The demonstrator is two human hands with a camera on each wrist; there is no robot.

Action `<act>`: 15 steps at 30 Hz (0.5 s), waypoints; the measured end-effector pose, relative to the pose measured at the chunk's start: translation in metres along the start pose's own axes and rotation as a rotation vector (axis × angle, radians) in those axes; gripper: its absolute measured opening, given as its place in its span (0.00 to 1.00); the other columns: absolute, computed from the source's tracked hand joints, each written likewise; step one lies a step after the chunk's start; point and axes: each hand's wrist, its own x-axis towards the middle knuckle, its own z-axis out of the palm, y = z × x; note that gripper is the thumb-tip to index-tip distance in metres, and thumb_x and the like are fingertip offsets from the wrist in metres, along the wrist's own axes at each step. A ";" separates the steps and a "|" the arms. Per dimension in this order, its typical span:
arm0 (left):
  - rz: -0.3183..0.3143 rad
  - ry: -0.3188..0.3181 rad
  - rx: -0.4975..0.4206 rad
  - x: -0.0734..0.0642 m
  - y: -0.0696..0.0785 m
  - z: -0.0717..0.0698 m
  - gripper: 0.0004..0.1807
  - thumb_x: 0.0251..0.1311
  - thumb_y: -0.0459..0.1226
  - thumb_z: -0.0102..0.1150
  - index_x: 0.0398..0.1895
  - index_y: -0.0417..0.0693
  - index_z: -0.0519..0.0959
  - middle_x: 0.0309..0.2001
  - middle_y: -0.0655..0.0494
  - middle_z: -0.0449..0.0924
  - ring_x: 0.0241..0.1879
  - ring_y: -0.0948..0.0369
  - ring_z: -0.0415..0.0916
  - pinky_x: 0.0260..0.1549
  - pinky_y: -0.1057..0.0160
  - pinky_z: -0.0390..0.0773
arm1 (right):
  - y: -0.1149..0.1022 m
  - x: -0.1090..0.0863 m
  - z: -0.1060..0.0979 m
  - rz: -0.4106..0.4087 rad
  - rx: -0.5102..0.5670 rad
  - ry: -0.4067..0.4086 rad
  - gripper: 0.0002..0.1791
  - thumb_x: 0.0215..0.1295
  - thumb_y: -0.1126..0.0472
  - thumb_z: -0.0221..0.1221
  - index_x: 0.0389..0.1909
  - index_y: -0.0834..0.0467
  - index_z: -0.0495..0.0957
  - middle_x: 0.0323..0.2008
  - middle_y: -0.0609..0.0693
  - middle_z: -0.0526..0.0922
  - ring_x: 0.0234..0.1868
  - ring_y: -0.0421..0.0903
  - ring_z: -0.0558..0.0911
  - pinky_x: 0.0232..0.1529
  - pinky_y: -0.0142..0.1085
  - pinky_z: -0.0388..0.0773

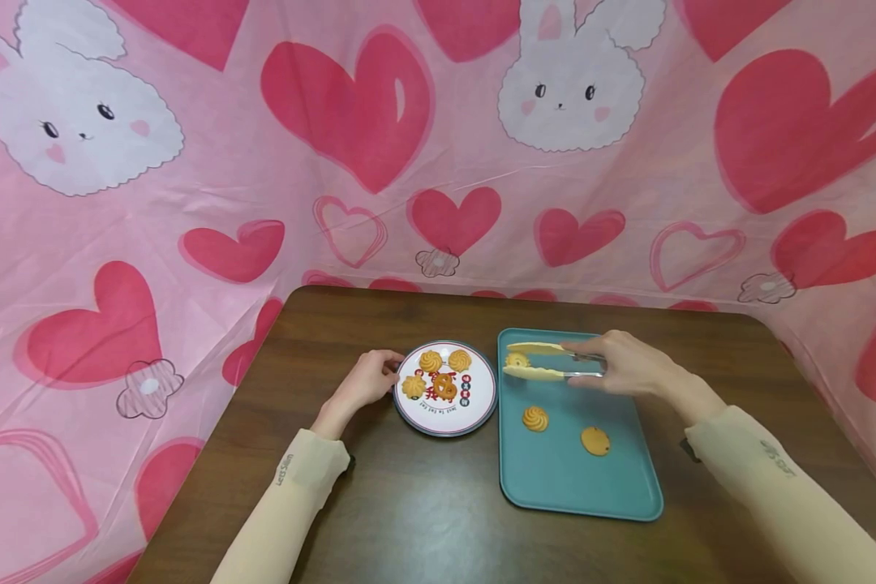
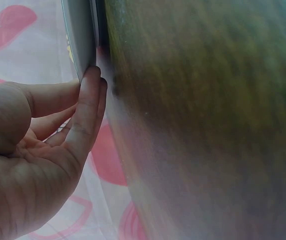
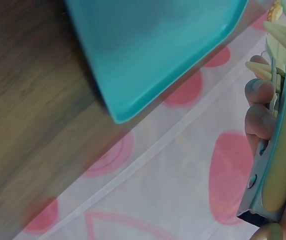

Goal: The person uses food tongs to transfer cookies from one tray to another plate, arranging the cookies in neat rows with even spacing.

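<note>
My left hand (image 1: 371,377) pinches the left rim of a white printed plate (image 1: 438,418), thumb against one face and fingers against the other, as the left wrist view shows. Swirl cookies (image 1: 459,361) and a pretzel-shaped cookie (image 1: 444,388) lie on the plate. Over the teal tray (image 1: 569,483), my right hand (image 1: 625,362) grips a pair of tongs (image 1: 536,374) with cream-coloured tips. Between those tips is a cookie (image 1: 517,360), near the tray's far left corner. Closer to me on the tray are a swirl cookie (image 1: 535,418) and a flat round cookie (image 1: 595,441).
Plate and tray stand side by side on a dark wooden table (image 1: 409,503), the tray on the right. A pink cloth (image 1: 423,162) with hearts and rabbits hangs behind the table and along its sides.
</note>
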 end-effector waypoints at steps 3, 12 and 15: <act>0.001 -0.003 0.000 0.000 0.000 0.000 0.19 0.64 0.28 0.61 0.59 0.38 0.79 0.48 0.44 0.80 0.39 0.54 0.77 0.38 0.59 0.83 | -0.003 0.006 0.003 -0.022 0.001 -0.006 0.34 0.55 0.47 0.73 0.62 0.56 0.79 0.13 0.36 0.66 0.15 0.34 0.52 0.18 0.31 0.59; 0.009 -0.003 0.003 0.001 -0.001 -0.001 0.19 0.64 0.28 0.61 0.58 0.38 0.79 0.47 0.44 0.81 0.39 0.54 0.78 0.38 0.59 0.82 | -0.009 0.024 0.015 -0.100 0.035 -0.030 0.33 0.56 0.48 0.73 0.61 0.58 0.80 0.34 0.45 0.87 0.18 0.36 0.73 0.22 0.31 0.70; 0.005 -0.005 -0.001 0.000 0.000 -0.001 0.19 0.64 0.28 0.61 0.58 0.38 0.79 0.47 0.44 0.81 0.39 0.54 0.77 0.38 0.59 0.83 | -0.012 0.029 0.018 -0.119 0.052 -0.048 0.33 0.57 0.47 0.71 0.61 0.58 0.79 0.43 0.53 0.88 0.26 0.40 0.81 0.22 0.31 0.71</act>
